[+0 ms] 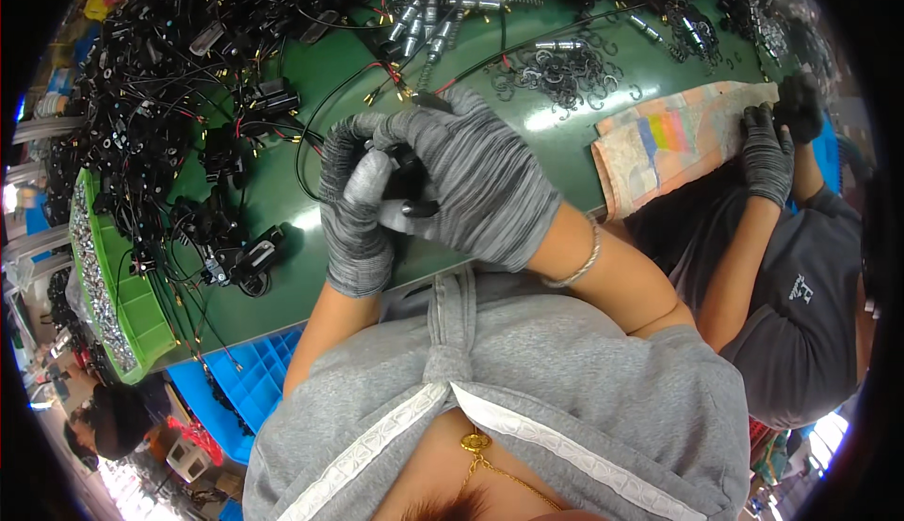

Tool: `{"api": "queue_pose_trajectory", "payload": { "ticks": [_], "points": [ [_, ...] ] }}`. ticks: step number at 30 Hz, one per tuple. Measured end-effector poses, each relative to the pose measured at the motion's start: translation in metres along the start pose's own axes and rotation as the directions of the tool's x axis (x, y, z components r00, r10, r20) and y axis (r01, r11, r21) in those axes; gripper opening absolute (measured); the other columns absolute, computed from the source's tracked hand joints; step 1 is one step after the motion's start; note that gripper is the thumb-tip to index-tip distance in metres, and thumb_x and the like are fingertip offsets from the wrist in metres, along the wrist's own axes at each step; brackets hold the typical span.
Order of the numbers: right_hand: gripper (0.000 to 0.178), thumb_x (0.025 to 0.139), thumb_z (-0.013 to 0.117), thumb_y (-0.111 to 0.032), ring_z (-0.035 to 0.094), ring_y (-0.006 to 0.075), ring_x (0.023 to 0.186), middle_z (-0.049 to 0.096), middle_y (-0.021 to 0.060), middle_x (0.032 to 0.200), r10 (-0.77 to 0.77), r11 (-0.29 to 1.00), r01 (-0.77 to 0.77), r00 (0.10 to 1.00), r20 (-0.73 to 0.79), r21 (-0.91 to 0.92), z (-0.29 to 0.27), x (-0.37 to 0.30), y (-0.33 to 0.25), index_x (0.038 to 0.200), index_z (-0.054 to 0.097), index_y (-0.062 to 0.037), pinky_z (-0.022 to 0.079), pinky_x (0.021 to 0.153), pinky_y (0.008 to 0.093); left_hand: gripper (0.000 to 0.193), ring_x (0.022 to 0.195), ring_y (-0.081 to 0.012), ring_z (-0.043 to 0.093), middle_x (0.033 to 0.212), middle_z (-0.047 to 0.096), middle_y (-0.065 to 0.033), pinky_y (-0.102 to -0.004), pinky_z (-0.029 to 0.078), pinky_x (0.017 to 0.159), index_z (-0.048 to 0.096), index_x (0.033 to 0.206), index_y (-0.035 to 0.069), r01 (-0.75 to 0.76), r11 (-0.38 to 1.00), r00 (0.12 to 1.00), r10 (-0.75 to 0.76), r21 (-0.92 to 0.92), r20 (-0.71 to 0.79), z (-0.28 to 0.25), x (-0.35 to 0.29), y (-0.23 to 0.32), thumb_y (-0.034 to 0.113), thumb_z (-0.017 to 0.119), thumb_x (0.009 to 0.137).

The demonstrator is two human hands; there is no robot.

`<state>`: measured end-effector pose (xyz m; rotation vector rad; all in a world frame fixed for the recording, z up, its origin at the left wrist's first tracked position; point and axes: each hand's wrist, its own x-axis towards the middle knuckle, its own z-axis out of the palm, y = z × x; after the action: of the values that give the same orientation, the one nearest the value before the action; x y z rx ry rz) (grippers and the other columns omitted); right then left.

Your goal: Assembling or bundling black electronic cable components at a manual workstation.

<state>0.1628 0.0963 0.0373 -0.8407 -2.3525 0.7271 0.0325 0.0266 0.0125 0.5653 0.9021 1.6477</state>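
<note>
Both of my hands wear grey striped knit gloves and meet over the near edge of the green table (565,149). Between them is a small black plastic part (407,180), mostly covered by the fingers, so its kind cannot be made out. My left hand (353,205) is closed around its left side, thumb up against it. From the right, my right hand (476,177) grips the same part with curled fingers. A thin black cable (303,158) with red and brass-coloured ends loops beside and behind the hands.
Black wired parts (226,163) pile up on the left, by a green tray (141,323) of small metal pieces. Metal cylinders with springs (433,17) and black clips (565,78) lie at the back. At right, a co-worker's gloved hand (767,154) rests on a folded cloth (669,149).
</note>
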Motion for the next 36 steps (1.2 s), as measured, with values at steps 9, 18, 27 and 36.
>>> {"api": "queue_pose_trajectory", "payload": {
  "ticks": [9,18,27,36],
  "points": [
    [0.076,0.08,0.071,-0.012,0.06,0.0192,0.094,0.052,0.0131,0.121,0.053,0.462,0.559,0.757,-0.651,0.688,-0.067,0.041,0.047,0.145,0.031,-0.0052,0.055,0.076,0.0291,0.037,0.097,-0.0213,0.063,0.103,0.061,-0.0077,-0.0319,0.054,0.078,0.055,0.117,0.008,0.047,0.951,0.997,-0.024,0.306,-0.077,-0.004,0.01,-0.001,0.026,0.064,0.086],
    [0.065,0.079,0.06,0.003,0.056,0.0141,0.086,0.052,0.0055,0.113,0.068,0.566,0.524,0.739,-0.67,0.636,-0.036,0.041,0.083,0.139,0.039,-0.009,0.055,0.072,0.0279,0.034,0.097,-0.0216,0.063,0.103,0.06,-0.0082,-0.0341,0.052,0.085,0.055,0.115,0.004,0.008,0.957,0.999,0.004,0.29,-0.042,-0.011,0.01,-0.002,0.025,0.061,0.089],
    [0.067,0.077,0.055,0.009,0.055,0.0136,0.087,0.053,0.0051,0.113,0.09,0.619,0.473,0.751,-0.654,0.627,-0.031,0.042,0.084,0.14,0.038,-0.0082,0.054,0.072,0.0257,0.035,0.096,-0.0168,0.061,0.102,0.06,-0.0051,-0.0306,0.05,0.084,0.057,0.111,0.004,-0.031,0.949,0.999,0.022,0.313,0.032,-0.016,0.007,-0.003,0.03,0.064,0.089],
    [0.067,0.077,0.055,0.009,0.056,0.0126,0.086,0.053,0.005,0.115,0.077,0.562,0.509,0.752,-0.654,0.651,-0.031,0.042,0.085,0.14,0.039,-0.0079,0.054,0.07,0.0242,0.042,0.092,-0.0151,0.058,0.1,0.061,-0.0053,-0.0294,0.047,0.082,0.058,0.112,0.004,-0.032,0.923,0.999,0.022,0.384,0.03,-0.013,0.005,-0.001,0.038,0.063,0.088]
  ]
}}
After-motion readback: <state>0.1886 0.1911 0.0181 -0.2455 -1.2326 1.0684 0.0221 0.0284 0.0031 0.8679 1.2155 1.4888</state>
